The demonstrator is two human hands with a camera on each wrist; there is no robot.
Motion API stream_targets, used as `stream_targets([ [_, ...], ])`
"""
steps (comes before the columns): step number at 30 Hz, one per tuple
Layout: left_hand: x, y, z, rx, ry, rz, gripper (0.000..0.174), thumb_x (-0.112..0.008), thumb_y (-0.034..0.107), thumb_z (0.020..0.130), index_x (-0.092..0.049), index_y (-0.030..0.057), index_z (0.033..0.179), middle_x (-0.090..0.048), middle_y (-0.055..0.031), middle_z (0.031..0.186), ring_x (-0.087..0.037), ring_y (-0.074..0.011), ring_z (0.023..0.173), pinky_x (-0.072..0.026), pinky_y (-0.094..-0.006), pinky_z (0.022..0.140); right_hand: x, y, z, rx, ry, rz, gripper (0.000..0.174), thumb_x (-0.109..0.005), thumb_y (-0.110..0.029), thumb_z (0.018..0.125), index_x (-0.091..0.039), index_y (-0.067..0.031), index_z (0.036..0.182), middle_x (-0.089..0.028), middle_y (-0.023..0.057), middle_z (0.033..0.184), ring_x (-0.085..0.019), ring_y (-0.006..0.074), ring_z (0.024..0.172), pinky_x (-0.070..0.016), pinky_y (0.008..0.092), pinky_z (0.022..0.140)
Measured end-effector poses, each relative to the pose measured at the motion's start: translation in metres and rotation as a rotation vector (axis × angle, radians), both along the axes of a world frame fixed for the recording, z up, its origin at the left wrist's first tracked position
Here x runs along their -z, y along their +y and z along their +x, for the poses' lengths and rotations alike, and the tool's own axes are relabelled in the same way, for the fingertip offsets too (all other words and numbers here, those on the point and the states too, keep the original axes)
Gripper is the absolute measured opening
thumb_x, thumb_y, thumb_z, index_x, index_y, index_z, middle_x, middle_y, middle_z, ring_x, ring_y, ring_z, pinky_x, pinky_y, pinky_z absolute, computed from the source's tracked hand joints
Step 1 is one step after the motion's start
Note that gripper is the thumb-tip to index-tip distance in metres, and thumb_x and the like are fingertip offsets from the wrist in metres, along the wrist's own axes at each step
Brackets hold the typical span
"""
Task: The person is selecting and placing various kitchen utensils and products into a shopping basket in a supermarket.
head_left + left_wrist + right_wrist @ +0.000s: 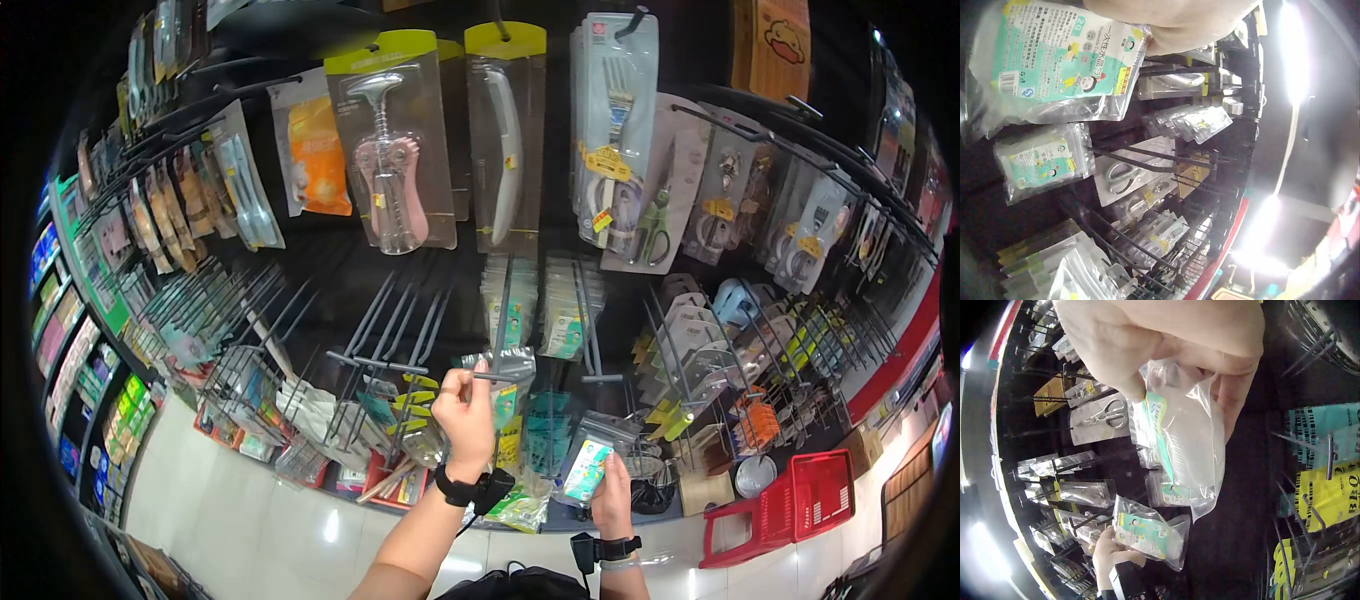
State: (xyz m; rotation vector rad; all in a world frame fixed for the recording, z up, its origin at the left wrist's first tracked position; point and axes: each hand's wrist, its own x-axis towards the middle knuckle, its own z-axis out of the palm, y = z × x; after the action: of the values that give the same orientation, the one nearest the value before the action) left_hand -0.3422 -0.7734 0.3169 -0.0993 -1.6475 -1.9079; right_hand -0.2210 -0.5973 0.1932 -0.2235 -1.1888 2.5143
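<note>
My left hand (466, 418) pinches the top of a clear bag of disposable spoons (506, 402) at the front end of a display hook. In the left wrist view, that bag (1063, 47) shows a teal and white label with a cartoon face. My right hand (612, 497) grips a second clear bag of disposable spoons (585, 468) lower and to the right, off the hooks. Seen from the right wrist, the stacked clear plastic shows through this bag (1188, 440). More bags with matching labels (566, 325) hang behind on the rack.
Metal hooks (400, 325) stick out from the black rack on both sides. Above hang a packaged corkscrew (390, 180), a knife (505, 150) and a fork pack (615, 120). A red basket (822, 495) stands at the lower right on the pale tiled floor (300, 520).
</note>
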Motion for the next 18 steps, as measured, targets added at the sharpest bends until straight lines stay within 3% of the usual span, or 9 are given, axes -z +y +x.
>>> stream_targets([
  [2, 0.001, 0.004, -0.026, -0.087, 0.044, -0.118, 0.029, -0.061, 0.017, 0.087, -0.049, 0.0021, 0.065, -0.042, 0.0035, 0.055, -0.035, -0.0035, 0.053, -0.0299, -0.0235, 0.046, 0.0, 0.004, 0.003, 0.019, 0.007, 0.01, 0.031, -0.045, -0.02, 0.095, -0.049, 0.002, 0.118, -0.058, 0.0073, 0.11, -0.056, 0.0138, 0.1, -0.0437, 0.0275, 0.087],
  [8, 0.009, 0.017, -0.105, -0.071, 0.057, -0.075, 0.033, -0.062, 0.019, 0.086, -0.048, 0.0017, 0.061, -0.04, 0.005, 0.054, -0.033, -0.003, 0.053, -0.0267, -0.0218, 0.045, -0.012, 0.007, 0.01, 0.069, 0.035, 0.028, 0.032, -0.045, -0.02, 0.095, -0.049, 0.0028, 0.117, -0.058, 0.0076, 0.11, -0.056, 0.0134, 0.099, -0.044, 0.0268, 0.086],
  [11, 0.009, 0.016, -0.112, -0.104, 0.095, -0.121, 0.027, -0.064, 0.018, 0.085, -0.052, -0.0001, 0.068, -0.046, 0.0016, 0.058, -0.039, -0.005, 0.055, -0.0347, -0.0224, 0.05, -0.009, 0.011, 0.011, 0.072, 0.036, 0.034, 0.032, -0.046, -0.019, 0.095, -0.049, 0.0029, 0.118, -0.057, 0.0075, 0.11, -0.055, 0.0128, 0.099, -0.044, 0.0263, 0.086],
  [14, 0.012, 0.018, -0.087, -0.111, 0.137, -0.021, 0.016, -0.061, 0.015, 0.086, -0.053, 0.0017, 0.089, -0.054, -0.0026, 0.078, -0.049, -0.0092, 0.074, -0.0412, -0.0227, 0.068, -0.02, 0.01, 0.012, 0.069, 0.032, 0.049, 0.032, -0.046, -0.019, 0.095, -0.048, 0.003, 0.118, -0.057, 0.0068, 0.109, -0.055, 0.0118, 0.099, -0.0438, 0.0258, 0.085],
  [16, 0.022, 0.017, -0.055, -0.063, 0.009, 0.074, 0.015, -0.061, 0.013, 0.085, -0.052, 0.003, 0.092, -0.054, -0.0024, 0.079, -0.048, -0.0095, 0.076, -0.0407, -0.0234, 0.072, -0.027, 0.008, 0.008, 0.07, 0.029, 0.067, 0.032, -0.046, -0.019, 0.095, -0.048, 0.0031, 0.119, -0.057, 0.0063, 0.109, -0.054, 0.0112, 0.099, -0.0437, 0.0255, 0.085],
  [18, 0.03, 0.021, -0.011, 0.221, -0.026, 0.049, 0.015, -0.06, 0.01, 0.085, -0.052, 0.0031, 0.097, -0.057, -0.0033, 0.083, -0.052, -0.0096, 0.079, -0.0416, -0.0232, 0.076, -0.027, 0.006, 0.0, 0.031, 0.03, 0.102, 0.032, -0.046, -0.018, 0.095, -0.048, 0.003, 0.119, -0.057, 0.0051, 0.108, -0.054, 0.0101, 0.098, -0.0434, 0.0246, 0.084],
])
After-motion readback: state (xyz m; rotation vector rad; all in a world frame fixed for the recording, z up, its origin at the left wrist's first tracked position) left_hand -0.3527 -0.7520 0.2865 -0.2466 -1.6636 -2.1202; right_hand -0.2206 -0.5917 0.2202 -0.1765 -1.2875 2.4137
